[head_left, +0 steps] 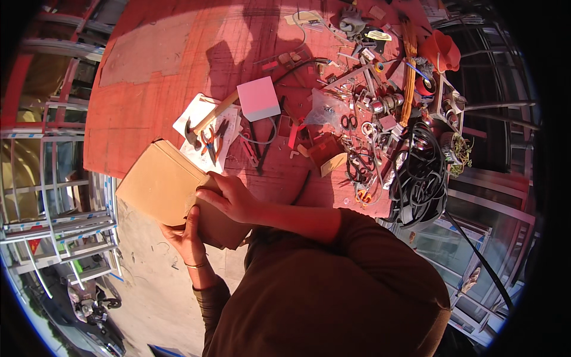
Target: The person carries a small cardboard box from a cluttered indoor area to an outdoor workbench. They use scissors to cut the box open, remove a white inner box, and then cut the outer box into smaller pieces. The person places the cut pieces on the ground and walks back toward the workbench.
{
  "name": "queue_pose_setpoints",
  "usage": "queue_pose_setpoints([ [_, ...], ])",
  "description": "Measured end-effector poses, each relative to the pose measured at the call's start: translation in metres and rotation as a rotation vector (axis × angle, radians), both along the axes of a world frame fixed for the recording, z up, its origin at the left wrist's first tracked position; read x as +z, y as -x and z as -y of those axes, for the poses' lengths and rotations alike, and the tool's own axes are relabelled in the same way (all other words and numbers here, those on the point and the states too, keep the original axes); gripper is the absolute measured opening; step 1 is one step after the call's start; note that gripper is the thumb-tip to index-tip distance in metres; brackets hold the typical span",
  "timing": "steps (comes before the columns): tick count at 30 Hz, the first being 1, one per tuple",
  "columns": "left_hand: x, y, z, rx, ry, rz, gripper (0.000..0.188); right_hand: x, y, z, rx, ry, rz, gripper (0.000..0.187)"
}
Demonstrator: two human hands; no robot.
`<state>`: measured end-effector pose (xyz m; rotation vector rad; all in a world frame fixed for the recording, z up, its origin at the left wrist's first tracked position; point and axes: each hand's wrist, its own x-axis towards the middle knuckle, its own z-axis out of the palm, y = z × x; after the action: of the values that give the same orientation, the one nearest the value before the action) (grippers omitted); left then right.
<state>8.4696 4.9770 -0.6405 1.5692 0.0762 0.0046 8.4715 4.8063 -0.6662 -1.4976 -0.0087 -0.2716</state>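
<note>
A brown cardboard box is held tilted in front of my body, at the near edge of the red table. My left hand supports it from the near side, thumb up against the cardboard and fingers partly hidden beneath. Bent over the box's upper face, my right hand presses its fingers against the cardboard near a rough patch; whether it pinches a flap or tape cannot be made out. Just beyond lie a hammer and orange-handled pliers on white papers.
A pinkish-white square box sits past the hammer. The right side of the red table carries scissors, a clear plastic bag, a coil of black cable and an orange container. Metal frames stand at left.
</note>
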Motion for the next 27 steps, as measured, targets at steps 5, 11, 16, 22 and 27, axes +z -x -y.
queue_pose_setpoints([
  [5,-0.003,-0.017,-0.003,0.001,0.086,0.006,0.051,-0.023,0.034,0.064,0.266,0.024,-0.102,0.031],
  [11,-0.029,-0.043,-0.062,0.137,0.243,-0.083,0.038,-0.117,0.136,0.221,-0.071,1.127,-0.438,0.065],
  [16,-0.069,-0.064,-0.1,0.316,0.452,-0.084,0.025,-0.162,0.179,0.275,0.074,1.195,-0.698,0.041],
  [22,-0.078,-0.051,-0.124,0.292,0.452,0.008,0.036,-0.076,0.123,0.236,0.139,0.457,-0.466,0.017],
  [27,-0.057,-0.015,-0.108,0.223,0.318,0.017,0.048,0.036,0.054,0.124,0.376,0.033,-0.387,0.015],
])
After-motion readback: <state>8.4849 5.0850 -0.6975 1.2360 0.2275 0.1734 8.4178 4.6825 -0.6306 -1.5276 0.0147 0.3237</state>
